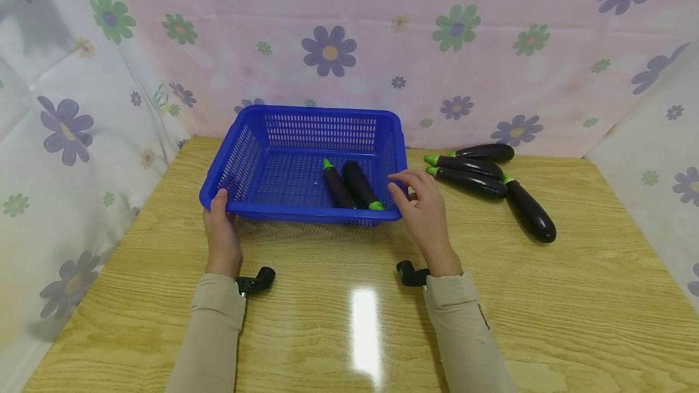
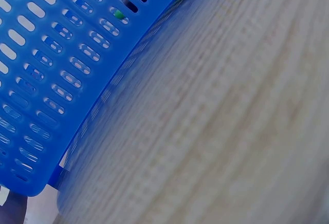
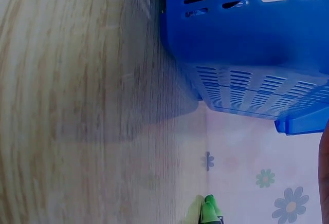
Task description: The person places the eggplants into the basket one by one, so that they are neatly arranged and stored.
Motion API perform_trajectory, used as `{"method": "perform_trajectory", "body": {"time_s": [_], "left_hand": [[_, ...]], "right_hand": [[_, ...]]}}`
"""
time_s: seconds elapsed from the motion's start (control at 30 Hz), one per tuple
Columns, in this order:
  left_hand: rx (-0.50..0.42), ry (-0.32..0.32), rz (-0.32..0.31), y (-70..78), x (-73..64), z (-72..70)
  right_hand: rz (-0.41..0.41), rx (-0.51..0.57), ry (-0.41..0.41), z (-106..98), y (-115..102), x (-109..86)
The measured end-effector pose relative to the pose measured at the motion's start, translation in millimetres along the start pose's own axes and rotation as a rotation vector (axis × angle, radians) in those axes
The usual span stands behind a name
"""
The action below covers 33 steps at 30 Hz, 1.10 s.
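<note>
In the head view, the blue basket (image 1: 311,214) sits between the two hands, its long axis running left to right across the tabletop (image 1: 306,332). The left hand (image 1: 221,232) grips the near left corner, thumb over the rim, its other fingers mostly hidden. The right hand (image 1: 428,217) is at the near right corner, thumb and forefinger bent toward each other with a narrow gap between the tips; whether they press on the rim I cannot tell. Inside, two eggplants (image 1: 357,182) lie side by side toward the right, each running from the far side to the near rim, their green ends opposed. Four loose eggplants (image 1: 472,182) lie on the tabletop to the right, well nearer the right hand: three roughly crosswise with stems toward the basket, the fourth slanting toward the near right. In the left wrist view, slotted blue plastic fills the upper left, with a green speck (image 2: 119,14) showing through; the grip cannot be read there. In the right wrist view, the basket stands upper right above the wood, a green stem (image 3: 209,212) shows at the bottom edge, and the right fingers' contact with the rim is out of sight.
</note>
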<state>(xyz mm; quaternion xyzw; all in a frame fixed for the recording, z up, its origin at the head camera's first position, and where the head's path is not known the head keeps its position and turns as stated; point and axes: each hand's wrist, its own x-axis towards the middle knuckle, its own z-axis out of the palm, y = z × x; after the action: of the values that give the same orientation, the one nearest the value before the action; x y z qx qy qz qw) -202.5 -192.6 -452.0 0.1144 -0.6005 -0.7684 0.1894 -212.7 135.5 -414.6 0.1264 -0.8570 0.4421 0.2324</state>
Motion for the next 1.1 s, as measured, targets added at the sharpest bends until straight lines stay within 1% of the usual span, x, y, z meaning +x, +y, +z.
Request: {"method": "perform_trajectory", "body": {"time_s": [0.13, 0.43, 0.67, 0.9, 1.1], "left_hand": [[-0.003, 0.001, 0.005, -1.1, 0.2, -0.3], [-0.007, -0.009, 0.016, -2.8, 1.7, -0.7], [-0.015, -0.011, 0.022, -2.7, 1.3, -0.2], [-0.017, -0.005, 0.024, -3.1, 1.2, -0.1], [-0.014, -0.004, 0.017, -2.8, 1.5, 0.0]], "right_hand": [[-0.016, -0.004, 0.005, 0.2, -0.1, -0.3], [0.003, 0.017, -0.007, -3.5, 1.8, 0.7], [0.037, 0.043, -0.014, -11.5, 3.9, 1.3], [0.103, 0.038, 0.001, -17.8, 12.7, 1.2], [0.109, 0.062, 0.007, -23.2, 20.4, 0.8]]}}
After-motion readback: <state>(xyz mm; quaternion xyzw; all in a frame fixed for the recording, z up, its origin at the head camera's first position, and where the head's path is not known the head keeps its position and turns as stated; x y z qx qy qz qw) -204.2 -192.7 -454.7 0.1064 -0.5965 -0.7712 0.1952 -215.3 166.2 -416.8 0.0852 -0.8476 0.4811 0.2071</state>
